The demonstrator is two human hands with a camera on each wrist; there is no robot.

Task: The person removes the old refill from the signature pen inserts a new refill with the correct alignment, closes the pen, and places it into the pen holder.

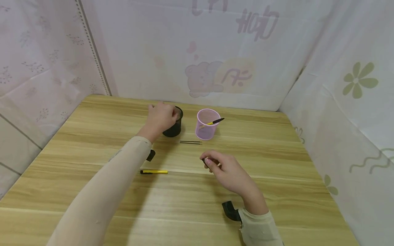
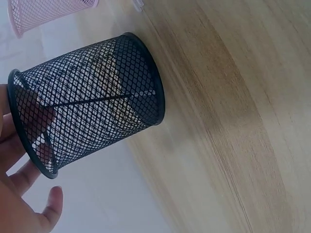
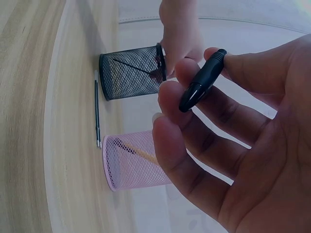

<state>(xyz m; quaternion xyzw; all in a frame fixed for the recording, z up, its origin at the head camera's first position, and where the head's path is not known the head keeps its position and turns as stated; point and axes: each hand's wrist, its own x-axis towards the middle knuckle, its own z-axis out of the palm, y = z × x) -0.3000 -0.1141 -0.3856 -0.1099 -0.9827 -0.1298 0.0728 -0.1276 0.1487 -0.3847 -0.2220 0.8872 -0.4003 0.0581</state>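
My left hand reaches over the black mesh pen cup, its fingers inside the rim. A thin dark pen refill slants inside the cup, its upper end at the left fingertips, which pinch it. My right hand holds a small black pen tip section, ribbed at one end and tapered at the other, between thumb and fingers above the table. Two thin refills lie side by side on the wood in front of the cups.
Right of the black cup stands a pink mesh cup with a yellow and black pen leaning in it. A yellow pen barrel with a black end lies on the wooden table at front left. Patterned cloth walls enclose the table.
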